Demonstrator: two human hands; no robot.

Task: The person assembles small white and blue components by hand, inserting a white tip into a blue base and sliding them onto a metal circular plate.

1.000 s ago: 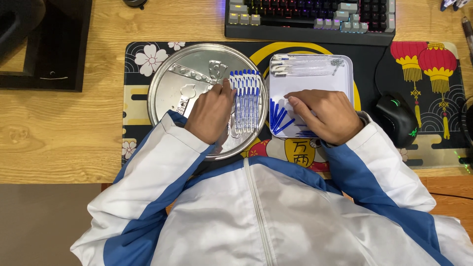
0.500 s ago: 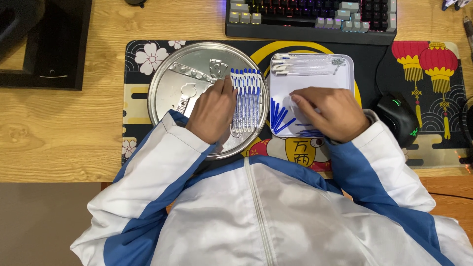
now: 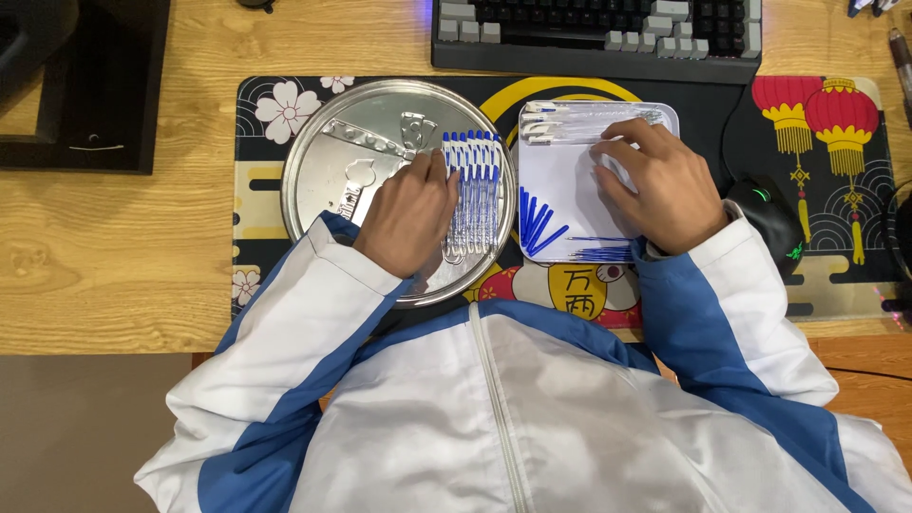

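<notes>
A round silver tray [image 3: 328, 161] lies on the patterned desk mat, with a row of clear pens with blue caps [image 3: 473, 185] on its right side. My left hand [image 3: 408, 214] rests on the tray with its fingers against the left edge of that row. To the right sits a white rectangular tray [image 3: 560, 180]. It holds loose blue caps [image 3: 537, 223] at its lower left, thin blue refills [image 3: 600, 253] along the bottom and clear pen barrels [image 3: 579, 119] along the top. My right hand [image 3: 655, 185] lies over this tray, fingertips just under the barrels; whether it holds anything is hidden.
A dark keyboard [image 3: 594, 33] lies beyond the trays. A black mouse [image 3: 771, 218] sits right of my right hand. A black monitor base [image 3: 81, 81] stands at the far left on the wooden desk. The mat [image 3: 836, 190] shows red lanterns.
My right hand has moved from the lower part of the white tray up toward the clear barrels at its top. My left hand has stayed beside the pen row.
</notes>
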